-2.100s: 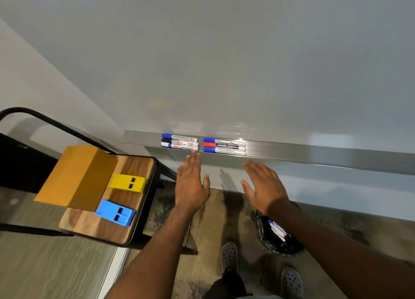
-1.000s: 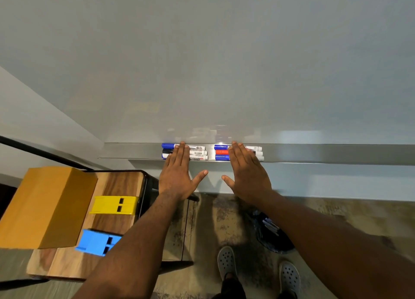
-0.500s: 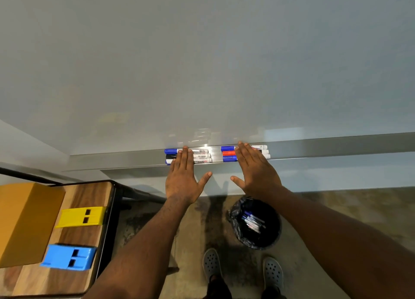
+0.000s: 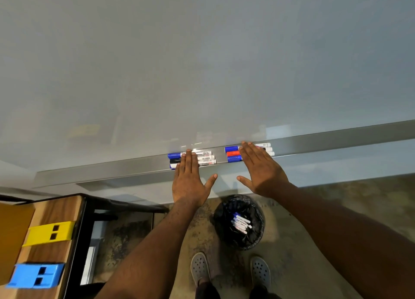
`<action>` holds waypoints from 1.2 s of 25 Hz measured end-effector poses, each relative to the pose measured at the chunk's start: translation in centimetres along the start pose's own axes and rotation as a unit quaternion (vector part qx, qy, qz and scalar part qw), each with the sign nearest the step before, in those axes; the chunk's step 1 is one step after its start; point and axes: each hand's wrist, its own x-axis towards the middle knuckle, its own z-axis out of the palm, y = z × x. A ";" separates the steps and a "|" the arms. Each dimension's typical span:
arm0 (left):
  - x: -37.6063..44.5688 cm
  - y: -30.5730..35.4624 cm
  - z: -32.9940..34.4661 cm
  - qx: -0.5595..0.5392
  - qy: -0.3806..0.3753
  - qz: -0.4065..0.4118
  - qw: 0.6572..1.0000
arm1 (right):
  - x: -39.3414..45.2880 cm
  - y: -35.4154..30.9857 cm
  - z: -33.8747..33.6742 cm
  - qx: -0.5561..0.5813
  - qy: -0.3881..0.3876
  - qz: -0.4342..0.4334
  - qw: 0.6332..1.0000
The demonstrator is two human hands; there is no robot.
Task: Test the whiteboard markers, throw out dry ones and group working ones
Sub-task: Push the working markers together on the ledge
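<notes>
My left hand (image 4: 188,181) lies flat, fingers straight and together, thumb spread, its fingertips resting across the left group of markers (image 4: 205,157). My right hand (image 4: 261,172) is flat the same way, fingers straight over the right group of markers (image 4: 233,154); neither hand grips anything. Both groups lie in the metal tray (image 4: 112,171) along the bottom edge of the whiteboard (image 4: 202,62), with a bare gap of tray between them. Every marker lies lengthwise along the tray, coloured caps pointing left and white barrels running right; the left group shows blue and black caps, the right blue and red. Below my hands on the floor stands a black-lined bin (image 4: 239,222) with markers lying in it, just ahead of my shoes (image 4: 199,268). At my left a wooden table (image 4: 51,213) carries a yellow block (image 4: 48,233), a blue block (image 4: 36,275) and a brown box (image 4: 11,235).
</notes>
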 end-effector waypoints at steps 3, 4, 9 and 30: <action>0.1 1.4 0.1 0.000 0.002 0.000 1.000 | -0.4 1.4 0.0 -0.010 -0.010 0.009 1.000; 0.2 1.7 0.1 0.001 0.002 0.000 1.000 | -0.5 1.8 0.0 -0.012 -0.014 0.012 1.000; 0.1 2.1 0.0 0.011 -0.001 -0.002 1.000 | -0.1 2.5 0.6 -0.018 -0.018 0.014 1.000; 0.3 2.1 -1.0 0.038 -0.013 0.032 0.999 | -0.1 2.1 0.1 -0.034 -0.021 0.015 0.999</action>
